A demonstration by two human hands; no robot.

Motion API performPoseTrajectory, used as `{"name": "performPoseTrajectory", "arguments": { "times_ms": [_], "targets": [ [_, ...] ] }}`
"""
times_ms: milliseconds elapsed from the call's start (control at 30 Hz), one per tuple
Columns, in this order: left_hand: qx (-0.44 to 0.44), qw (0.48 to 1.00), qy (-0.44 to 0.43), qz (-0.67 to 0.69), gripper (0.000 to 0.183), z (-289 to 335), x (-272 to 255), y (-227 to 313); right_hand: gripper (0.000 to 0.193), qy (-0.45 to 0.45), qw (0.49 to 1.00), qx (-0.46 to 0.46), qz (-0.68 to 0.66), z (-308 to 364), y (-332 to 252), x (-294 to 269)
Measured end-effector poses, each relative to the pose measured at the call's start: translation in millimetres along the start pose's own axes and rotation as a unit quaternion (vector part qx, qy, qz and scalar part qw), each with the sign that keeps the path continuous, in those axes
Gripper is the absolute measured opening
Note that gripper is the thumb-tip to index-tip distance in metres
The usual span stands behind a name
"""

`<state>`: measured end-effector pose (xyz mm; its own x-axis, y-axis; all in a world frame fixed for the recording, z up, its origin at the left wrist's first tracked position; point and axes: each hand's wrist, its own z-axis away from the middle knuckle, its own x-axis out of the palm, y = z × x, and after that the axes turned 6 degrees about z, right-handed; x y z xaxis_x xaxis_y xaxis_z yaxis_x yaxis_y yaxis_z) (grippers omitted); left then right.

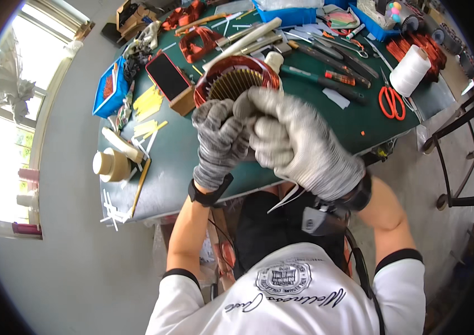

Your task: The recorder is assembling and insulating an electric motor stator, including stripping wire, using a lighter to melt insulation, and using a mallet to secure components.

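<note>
- Holding a round motor part (236, 78) with copper wire packed around its rim, the person lifts it up off the green worktop (192, 151), close to their chest, so they can look right into its middle.
- Its open side tips toward the face, which shows the thin slots inside.
- Down at 7 o'clock of the ring, the left hand (219, 142) in a dark speckled glove has its fingers curled shut on the lower rim, to keep the ring from turning.
- At 5 o'clock of the ring, the right hand (298, 146) in a pale grey glove has its fingers bent in tight at the near edge. They seem to press or pinch there, but I cannot tell if they hold anything small.
- The two hands touch each other, so the part sits steady between them.
- Both gloves look thick, likely so the wire does not scratch.
- A dark phone (167, 75) leans on a small block at 9 o'clock of the ring, tipped up so its screen is easy to see.
- Orange scissors (392, 102) lie at 3 o'clock, and a white spool of string (410, 70) stands just past them, both within reach of the right arm.
- Long tools (326, 58) lie in a row at 1 o'clock.
- A roll of tape (111, 164) sits far off near the worktop's left edge, out of the way.
</note>
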<state>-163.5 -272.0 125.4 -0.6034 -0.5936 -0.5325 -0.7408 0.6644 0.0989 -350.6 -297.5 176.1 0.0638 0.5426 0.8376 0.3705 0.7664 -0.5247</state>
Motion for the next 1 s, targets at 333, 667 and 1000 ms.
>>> {"name": "performPoseTrajectory", "arguments": {
  "times_ms": [333,667,1000],
  "targets": [
    [-0.145,0.983,-0.099,0.056,0.046,-33,-20,14,0.015,0.164,0.937,-0.035,0.305,11,-59,-40],
    [-0.121,0.968,-0.193,-0.108,0.034,-41,-19,18,0.028,0.326,0.465,-0.337,0.751,33,22,-36],
    [-0.079,0.923,-0.330,-0.181,0.050,-53,-19,9,0.044,0.331,0.516,-0.452,0.649,-15,55,-73]
  ]
}}
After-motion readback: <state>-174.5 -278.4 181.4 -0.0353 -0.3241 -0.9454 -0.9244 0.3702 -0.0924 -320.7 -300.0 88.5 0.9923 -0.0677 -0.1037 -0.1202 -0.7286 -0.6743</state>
